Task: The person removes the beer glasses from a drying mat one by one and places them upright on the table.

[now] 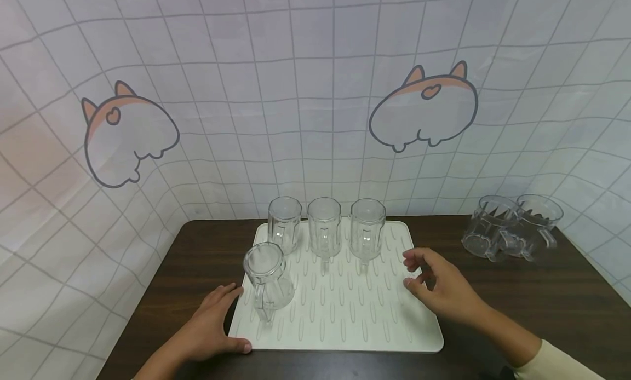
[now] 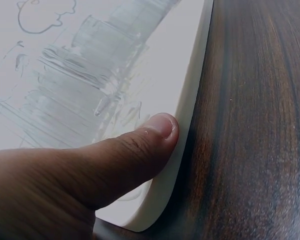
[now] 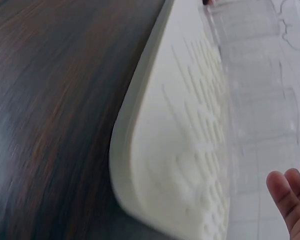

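Note:
A white drying mat (image 1: 340, 325) with raised oval ridges lies on the dark wooden table. On it, three clear glass mugs stand along the back: the left one (image 1: 284, 226), the middle one (image 1: 324, 226) and the right one (image 1: 367, 226). Another glass mug (image 1: 268, 276) is at the front left, its handle toward me. My left hand (image 1: 207, 325) touches the mat's front left corner, thumb (image 2: 160, 127) on the front edge and fingertips at the left edge. Over the mat's right edge hovers my right hand (image 1: 439, 287), fingers loosely bent and holding nothing.
Two more glass mugs, one (image 1: 485, 226) partly overlapping the other (image 1: 537, 221), stand at the back right of the table (image 1: 498, 298). Behind the table hangs a white grid-patterned sheet (image 1: 305, 111) with cartoon animal drawings.

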The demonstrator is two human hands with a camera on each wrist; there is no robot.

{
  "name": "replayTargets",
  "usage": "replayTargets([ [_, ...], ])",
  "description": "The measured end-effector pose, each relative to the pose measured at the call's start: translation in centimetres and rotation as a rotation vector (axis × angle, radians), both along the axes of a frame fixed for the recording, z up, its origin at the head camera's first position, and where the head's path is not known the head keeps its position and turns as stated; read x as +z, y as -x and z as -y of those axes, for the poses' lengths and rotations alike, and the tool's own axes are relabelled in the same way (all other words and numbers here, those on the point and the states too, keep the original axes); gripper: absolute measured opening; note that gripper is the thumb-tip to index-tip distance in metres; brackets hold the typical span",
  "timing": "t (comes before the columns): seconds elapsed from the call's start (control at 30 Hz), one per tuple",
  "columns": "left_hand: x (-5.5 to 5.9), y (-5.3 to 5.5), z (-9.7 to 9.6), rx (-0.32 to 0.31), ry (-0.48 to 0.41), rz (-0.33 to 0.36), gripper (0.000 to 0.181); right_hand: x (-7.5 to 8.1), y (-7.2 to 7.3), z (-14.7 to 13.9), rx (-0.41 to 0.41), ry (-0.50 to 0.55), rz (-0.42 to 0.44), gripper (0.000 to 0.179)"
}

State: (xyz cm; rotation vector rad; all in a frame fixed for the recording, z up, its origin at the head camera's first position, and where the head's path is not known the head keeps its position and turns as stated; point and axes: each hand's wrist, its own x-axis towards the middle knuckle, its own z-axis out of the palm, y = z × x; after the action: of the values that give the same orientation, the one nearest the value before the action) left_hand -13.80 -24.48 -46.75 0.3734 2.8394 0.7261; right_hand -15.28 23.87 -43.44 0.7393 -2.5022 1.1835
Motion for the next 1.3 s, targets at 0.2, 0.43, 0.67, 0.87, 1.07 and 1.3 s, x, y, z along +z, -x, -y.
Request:
replayTargets([
  [0.2, 0.1, 0.0, -0.1, 0.003, -0.001, 0.011, 0.122, 0.0, 0.1, 2.4, 0.047, 0.039, 0.064, 0.047],
  [0.43, 0.3, -0.1, -0.1, -0.004, 0.003, 0.016, 0.122, -0.3, 0.0, 4.7, 0.098, 0.091, 0.119, 0.047],
  [0.67, 0.2, 0.0, -0.1, -0.006, -0.001, 0.009, 0.122, -0.4, -0.2, 6.7, 0.128, 0.107, 0.189, 0.045],
  [0.87, 0.3, -0.1, -0.1, -0.004, -0.007, 0.021, 0.121, -0.4, -0.3, 8.4, 0.166, 0.095, 0.206, 0.044],
  [1.07, 0.2, 0.0, -0.1, 0.001, -0.002, 0.024, 0.122, -0.5, -0.3, 9.7, 0.194, 0.103, 0.243, 0.042],
  [1.3, 0.0, 0.0, 0.0, -0.003, -0.002, 0.018, 0.121, -0.6, -0.3, 10.9, 0.232, 0.099, 0.269, 0.041],
])
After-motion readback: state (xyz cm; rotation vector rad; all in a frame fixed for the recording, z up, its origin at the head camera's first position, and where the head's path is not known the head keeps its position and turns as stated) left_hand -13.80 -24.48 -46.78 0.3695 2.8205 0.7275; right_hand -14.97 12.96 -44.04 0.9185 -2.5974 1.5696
